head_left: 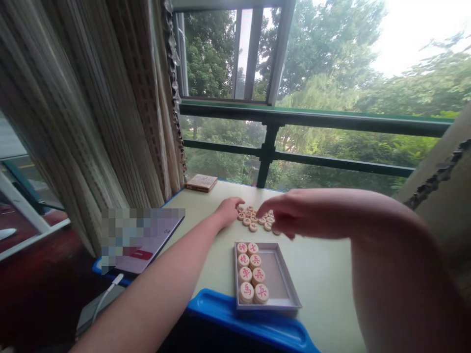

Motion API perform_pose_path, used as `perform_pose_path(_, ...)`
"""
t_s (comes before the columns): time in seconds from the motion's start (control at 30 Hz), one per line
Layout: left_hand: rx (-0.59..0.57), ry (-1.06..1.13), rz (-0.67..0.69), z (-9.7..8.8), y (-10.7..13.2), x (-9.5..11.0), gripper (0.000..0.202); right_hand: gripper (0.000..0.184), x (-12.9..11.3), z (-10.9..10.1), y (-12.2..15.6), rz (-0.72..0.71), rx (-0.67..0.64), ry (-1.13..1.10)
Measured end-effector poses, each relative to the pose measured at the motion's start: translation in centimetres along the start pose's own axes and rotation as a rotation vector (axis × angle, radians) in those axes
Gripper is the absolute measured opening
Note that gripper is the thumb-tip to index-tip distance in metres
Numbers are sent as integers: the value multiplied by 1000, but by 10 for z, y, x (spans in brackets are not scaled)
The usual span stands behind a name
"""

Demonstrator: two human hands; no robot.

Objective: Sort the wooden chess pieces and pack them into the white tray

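A spread of round wooden Chinese chess pieces (253, 227) lies on the pale table beyond the box. At the left edge of that spread is my left hand (228, 211), its visible fingers stretched out and apart beside the pieces. My right hand (282, 212) reaches over the right side with fingers apart and pointing down, hiding some pieces. I see nothing held in either hand. Nearer to me sits a shallow box (282, 274), its left half filled by two columns of stacked chess pieces (259, 275) with red characters facing up. The right part shows bare bottom.
A flat wooden-looking box (201, 182) lies at the table's far left corner. A laptop-like flat item (147, 255), partly blurred, rests at the left with a white cable (106, 296) nearby. Blue trim (217, 301) edges the table. Curtains (121, 98) and a railed window stand behind.
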State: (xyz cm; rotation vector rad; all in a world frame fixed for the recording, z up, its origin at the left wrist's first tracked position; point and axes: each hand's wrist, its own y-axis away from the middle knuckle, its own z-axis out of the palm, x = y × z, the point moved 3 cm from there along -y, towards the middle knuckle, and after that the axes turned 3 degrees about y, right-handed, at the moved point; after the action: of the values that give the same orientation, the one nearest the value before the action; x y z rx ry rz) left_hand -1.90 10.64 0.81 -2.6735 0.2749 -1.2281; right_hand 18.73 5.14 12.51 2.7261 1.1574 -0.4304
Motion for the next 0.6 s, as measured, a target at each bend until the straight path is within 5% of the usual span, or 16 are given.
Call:
perform_pose_path(0.03, 1, -3, -1, 0, 0, 0, 49, 27, -8, -5, -10, 83, -139, 47)
perform_pose_path(0.13, 2, -17, -21, -1, -1, -3, 50, 31, -13, -15, -31, 379, -228, 217)
perform_pose_path(0.23, -6, -13, -18, 0, -2, -4, 51, 34, 7, -4, -47, 525, -274, 277)
perform_pose_path(0.4, -7, -41, -3, -2, -1, 0, 47, 46, 39, 18, -58, 626, -306, 288)
perform_pose_path(0.6, -2, -102, 36, -5, 3, 7, 41, 49, 42, 23, -60, 649, -297, 230)
